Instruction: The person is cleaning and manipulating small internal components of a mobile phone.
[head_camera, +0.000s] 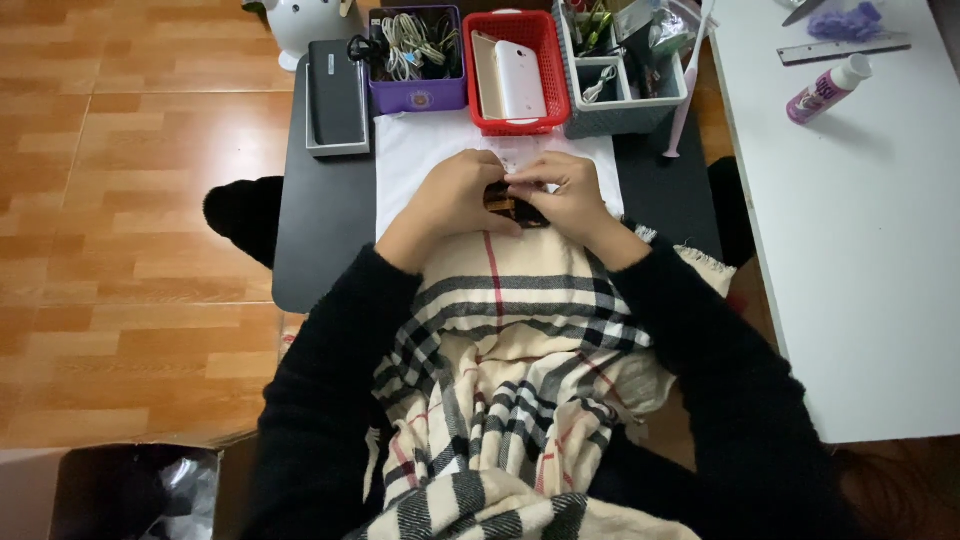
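Small dark object (503, 205) mostly hidden under both hands, probably a circuit part. Left hand (455, 195) curled over it; right hand (570, 190) pinching its top edge. Red basket (515, 70) close at 12 o'clock; bare white cloth (405, 150) at 10.

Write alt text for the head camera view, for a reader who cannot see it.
Seen from above, a person's left hand and right hand pinch a small dark object together over a white cloth on a dark low table. A plaid scarf drapes the lap; a purple basket, a red basket and a grey organiser line the far edge.
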